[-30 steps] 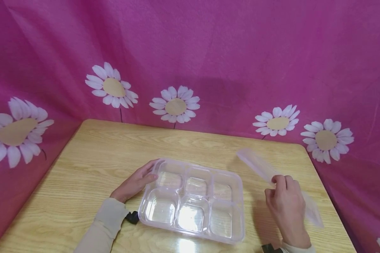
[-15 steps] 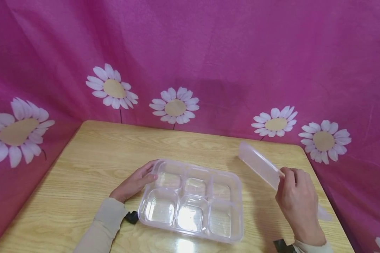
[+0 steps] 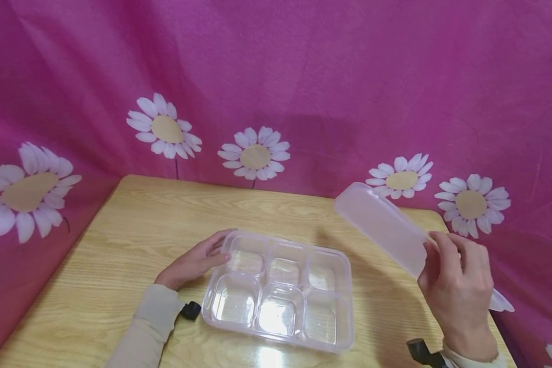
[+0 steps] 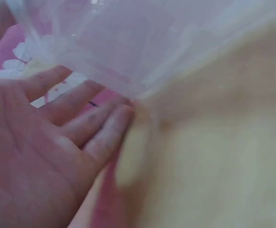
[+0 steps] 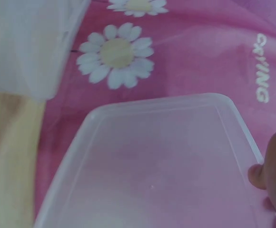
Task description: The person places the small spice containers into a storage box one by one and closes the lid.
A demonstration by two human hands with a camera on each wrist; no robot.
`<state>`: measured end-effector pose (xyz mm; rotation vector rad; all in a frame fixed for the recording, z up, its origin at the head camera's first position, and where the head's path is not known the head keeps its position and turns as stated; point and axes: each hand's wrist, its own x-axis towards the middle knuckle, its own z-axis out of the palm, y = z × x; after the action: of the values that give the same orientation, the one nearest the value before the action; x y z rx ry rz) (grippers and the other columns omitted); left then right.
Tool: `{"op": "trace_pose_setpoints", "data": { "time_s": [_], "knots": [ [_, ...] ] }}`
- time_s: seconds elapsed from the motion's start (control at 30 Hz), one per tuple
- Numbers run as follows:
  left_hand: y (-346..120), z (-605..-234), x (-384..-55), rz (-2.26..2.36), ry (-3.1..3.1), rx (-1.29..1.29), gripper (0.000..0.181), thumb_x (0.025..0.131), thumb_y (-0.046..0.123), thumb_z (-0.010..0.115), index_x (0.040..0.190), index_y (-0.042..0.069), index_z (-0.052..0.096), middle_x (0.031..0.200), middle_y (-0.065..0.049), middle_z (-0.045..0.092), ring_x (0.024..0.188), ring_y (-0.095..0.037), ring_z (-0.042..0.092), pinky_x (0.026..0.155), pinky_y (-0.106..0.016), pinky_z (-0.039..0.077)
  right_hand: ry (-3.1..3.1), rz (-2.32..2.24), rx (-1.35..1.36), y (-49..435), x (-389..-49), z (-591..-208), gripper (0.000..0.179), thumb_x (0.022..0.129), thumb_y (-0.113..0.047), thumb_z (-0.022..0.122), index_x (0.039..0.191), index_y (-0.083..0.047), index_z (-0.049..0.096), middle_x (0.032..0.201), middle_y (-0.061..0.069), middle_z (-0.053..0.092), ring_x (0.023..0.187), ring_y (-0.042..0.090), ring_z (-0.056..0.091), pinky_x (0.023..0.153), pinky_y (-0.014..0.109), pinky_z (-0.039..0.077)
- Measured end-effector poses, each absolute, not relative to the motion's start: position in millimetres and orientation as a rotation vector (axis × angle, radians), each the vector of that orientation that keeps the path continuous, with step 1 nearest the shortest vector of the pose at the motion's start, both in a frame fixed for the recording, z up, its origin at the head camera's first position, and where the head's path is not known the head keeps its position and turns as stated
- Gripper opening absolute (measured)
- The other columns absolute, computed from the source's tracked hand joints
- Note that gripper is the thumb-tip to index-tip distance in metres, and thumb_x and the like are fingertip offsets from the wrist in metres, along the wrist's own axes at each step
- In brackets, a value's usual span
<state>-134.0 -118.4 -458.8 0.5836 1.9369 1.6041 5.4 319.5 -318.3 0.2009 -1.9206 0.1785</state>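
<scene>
A clear plastic divided food container (image 3: 313, 345) with several compartments lies on the wooden table, its open side up. My left hand (image 3: 195, 263) holds its left end, thumb over the rim and fingers along the outer wall. From the left wrist, the fingers of that hand (image 4: 57, 137) show against the container's wall (image 4: 128, 42). To the right, my right hand (image 3: 460, 286) grips a translucent lid (image 3: 382, 225) by its long edge and holds it tilted above the table. The lid (image 5: 152, 161) fills much of the right wrist view, with the thumb on its edge.
The wooden table (image 3: 161, 214) has rounded far corners. A pink cloth (image 3: 326, 61) with large white daisies hangs behind it and at both sides. Black wrist straps (image 3: 190, 310) show at both cuffs.
My right hand has moved right and lifted the lid higher, tilting its broad face more into view. The left hand and the container have stayed in place.
</scene>
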Motion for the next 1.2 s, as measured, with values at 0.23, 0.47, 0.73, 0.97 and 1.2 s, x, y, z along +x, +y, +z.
{"op": "trace_pose_setpoints", "data": {
  "time_s": [0.23,0.47,0.73,0.97,1.2],
  "knots": [
    [-125,-431,-134,1.597,2.096,0.634,0.063,0.105,0.031,0.061,0.160,0.018,0.034,0.166,-0.013,0.039,0.154,-0.038,0.039,0.122,-0.056,0.035,-1.817,0.240,0.305,293,4,-294,0.020,0.097,-0.010,0.062,0.100,0.007,0.073,0.089,0.031,0.064,0.074,0.050,0.053,0.066,0.053,0.038],
    [-118,-390,-122,1.637,2.270,0.664,0.046,0.103,0.025,0.064,0.147,0.026,0.054,0.151,-0.001,0.059,0.144,-0.032,0.052,0.118,-0.059,0.041,-1.700,0.307,0.368,278,3,-283,0.023,0.098,-0.017,0.067,0.099,0.003,0.078,0.085,0.030,0.064,0.068,0.049,0.051,0.066,0.047,0.037],
    [-97,-356,-92,1.771,2.407,0.748,0.034,0.101,0.019,0.067,0.135,0.025,0.065,0.128,0.004,0.073,0.123,-0.011,0.066,0.114,-0.050,0.046,-1.644,0.415,0.457,253,-4,-271,0.024,0.098,-0.018,0.068,0.092,0.003,0.079,0.077,0.027,0.062,0.064,0.042,0.048,0.064,0.037,0.038],
    [-84,-348,-80,1.674,2.545,1.031,0.047,0.098,0.012,0.069,0.143,0.015,0.058,0.129,0.000,0.072,0.115,-0.018,0.069,0.098,-0.032,0.056,-1.708,0.436,0.517,241,-13,-275,0.027,0.100,-0.021,0.066,0.094,0.002,0.079,0.077,0.024,0.064,0.065,0.036,0.054,0.063,0.030,0.042],
    [-82,-351,-80,1.746,2.696,1.145,0.052,0.092,0.006,0.073,0.142,0.012,0.057,0.130,-0.004,0.068,0.113,-0.018,0.066,0.088,-0.027,0.055,-1.729,0.453,0.536,236,-20,-280,0.029,0.101,-0.023,0.066,0.096,0.002,0.079,0.078,0.023,0.065,0.066,0.035,0.055,0.066,0.026,0.046]
  ]
}}
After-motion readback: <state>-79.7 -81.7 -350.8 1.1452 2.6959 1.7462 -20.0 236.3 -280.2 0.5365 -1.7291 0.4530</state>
